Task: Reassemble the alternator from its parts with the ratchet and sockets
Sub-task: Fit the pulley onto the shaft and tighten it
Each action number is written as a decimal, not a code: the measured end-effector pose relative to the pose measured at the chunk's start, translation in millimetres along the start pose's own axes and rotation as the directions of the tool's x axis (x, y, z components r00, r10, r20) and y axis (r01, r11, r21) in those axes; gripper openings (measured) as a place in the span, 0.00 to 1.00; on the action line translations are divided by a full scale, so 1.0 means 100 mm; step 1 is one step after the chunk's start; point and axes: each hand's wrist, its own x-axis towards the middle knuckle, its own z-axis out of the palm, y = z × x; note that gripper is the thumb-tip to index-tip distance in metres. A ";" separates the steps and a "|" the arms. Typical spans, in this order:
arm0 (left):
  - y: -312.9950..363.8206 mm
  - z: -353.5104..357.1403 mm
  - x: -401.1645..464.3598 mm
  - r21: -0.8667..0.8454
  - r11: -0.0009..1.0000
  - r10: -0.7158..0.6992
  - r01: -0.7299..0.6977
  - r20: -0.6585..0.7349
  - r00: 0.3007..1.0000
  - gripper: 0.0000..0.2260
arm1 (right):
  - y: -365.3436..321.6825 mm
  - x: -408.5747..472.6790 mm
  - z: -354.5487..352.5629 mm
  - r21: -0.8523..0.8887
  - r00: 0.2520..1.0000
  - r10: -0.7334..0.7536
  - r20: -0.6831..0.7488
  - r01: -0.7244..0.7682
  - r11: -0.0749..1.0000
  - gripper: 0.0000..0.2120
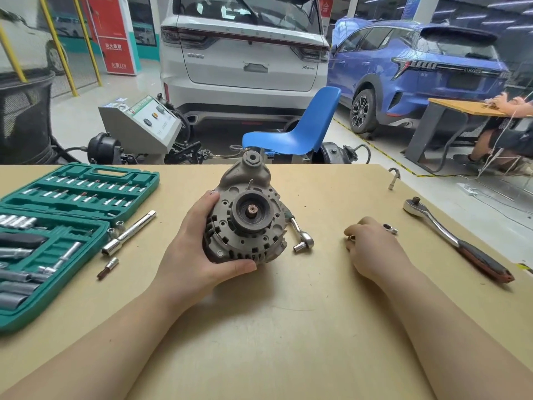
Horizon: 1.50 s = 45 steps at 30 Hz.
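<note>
Housing halves look mated on the alternator (245,217), standing mid-table (288,327) with its shaft end facing up at the camera. The left hand (196,246) grasps the alternator's left flank, fingers wrapped under its lower edge. Right of the alternator, the right hand (372,249) rests on the board, fingertips pinching what seems a small nut or socket; too small to name. A small ratchet (301,236) lies touching the alternator's right side, a big ratchet (455,241) further right, the socket case (86,174) well left. Judging by that, fastening and final tightening remain.
</note>
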 end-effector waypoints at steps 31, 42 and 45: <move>0.05 -0.01 0.01 0.054 0.999 0.000 0.000 -0.003 1.000 0.55 | -1.53 -0.47 -0.75 0.149 0.662 -0.492 -0.565 0.669 0.729 0.05; 0.04 -0.02 -0.01 0.050 0.999 -0.013 0.013 0.006 1.000 0.56 | -1.53 -0.48 -0.91 0.079 0.790 -0.453 -0.412 0.527 0.846 0.10; 0.03 -0.02 0.00 0.057 0.998 -0.010 0.010 0.005 1.000 0.56 | -1.58 -0.48 -0.95 -0.024 0.801 -0.456 -0.387 0.486 0.874 0.12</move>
